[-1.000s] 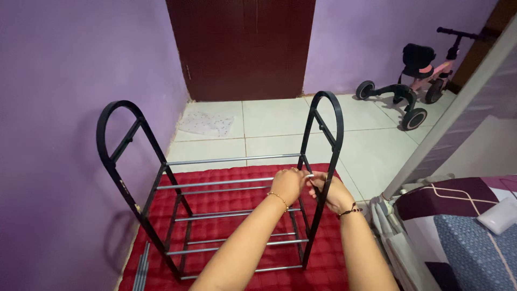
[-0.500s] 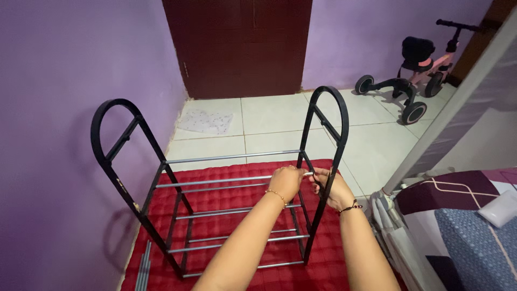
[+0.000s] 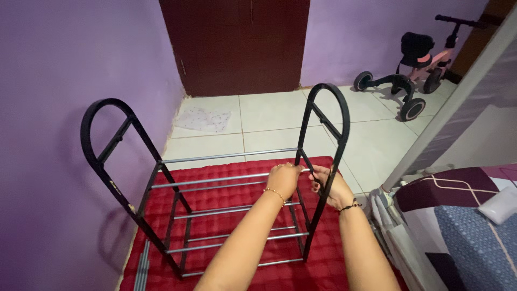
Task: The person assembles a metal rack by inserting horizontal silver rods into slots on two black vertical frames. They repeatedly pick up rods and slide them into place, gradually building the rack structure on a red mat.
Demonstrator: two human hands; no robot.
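Purple walls, red quilted mat (image 3: 226, 258): your rack (image 3: 215, 205) stands there, most rails in. Both your left hand (image 3: 284, 180) and right hand (image 3: 328, 186) pinch a silver rail (image 3: 215, 179) into the right frame (image 3: 323, 161) (spare rods (image 3: 141, 267) lie near-left).

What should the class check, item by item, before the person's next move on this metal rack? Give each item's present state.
1. Left hand grips the silver rod at its end: ok.
2. Right hand steadies the right black side frame: ok.
3. Rod seated in frame: cannot tell, hands hide the joint.
4. Left black side frame upright: not ok, it tilts.
5. Spare rods lie on the red mat: ok.
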